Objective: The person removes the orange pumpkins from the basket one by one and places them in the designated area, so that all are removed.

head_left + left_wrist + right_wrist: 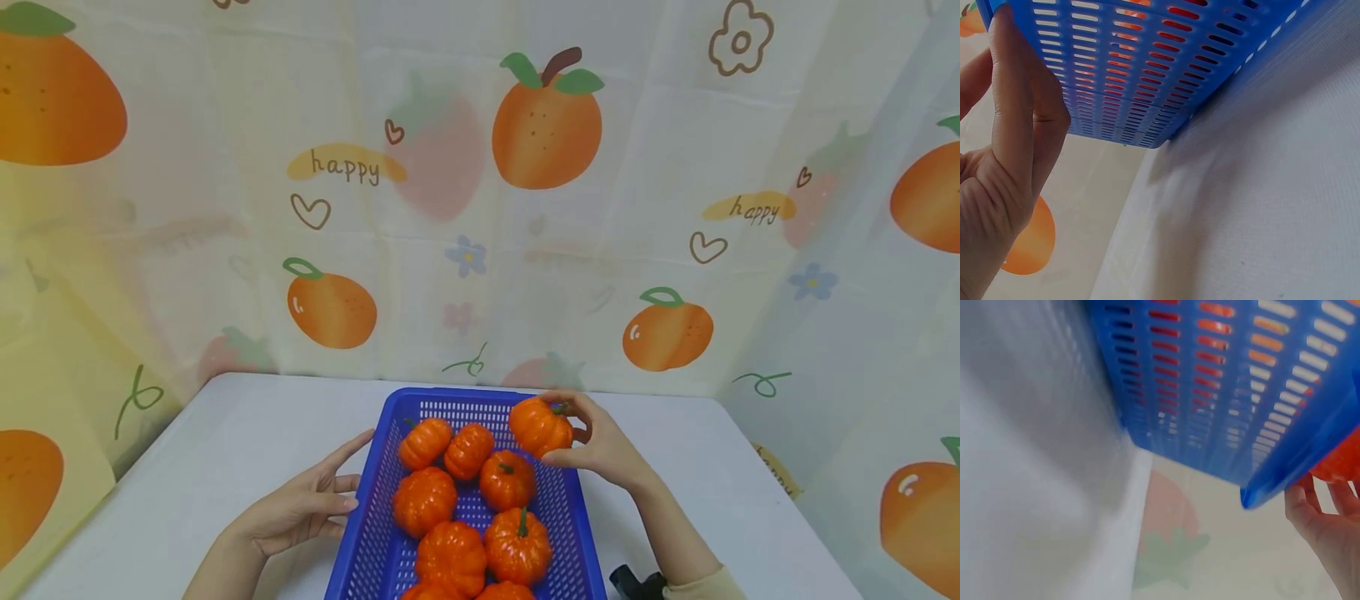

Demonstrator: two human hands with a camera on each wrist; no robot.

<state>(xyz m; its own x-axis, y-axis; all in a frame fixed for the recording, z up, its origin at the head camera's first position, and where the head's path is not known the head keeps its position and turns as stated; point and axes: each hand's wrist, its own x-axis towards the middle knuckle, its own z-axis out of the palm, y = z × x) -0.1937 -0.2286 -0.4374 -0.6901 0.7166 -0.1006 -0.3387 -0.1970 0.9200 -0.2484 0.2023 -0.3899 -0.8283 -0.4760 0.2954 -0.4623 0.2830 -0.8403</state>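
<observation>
A blue plastic basket [457, 392] with slotted walls holds several small orange pumpkins, among them a ribbed one [424, 502] at the left and one with a green stem [518, 546]. My right hand [606, 450] grips another pumpkin [538, 427] between thumb and fingers, at the basket's far right corner near rim height. In the right wrist view, only part of this pumpkin [1342, 459] shows above the rim. At the basket's left side, my left hand [300, 504] rests its extended fingers against the rim; the left wrist view shows a fingertip there.
The basket stands on a white table [285, 417]. Behind it hangs a fabric backdrop [450, 275] printed with fruit. A black object [637, 583], only partly visible, lies by the right forearm. The basket's near end is cut off by the head view's lower edge.
</observation>
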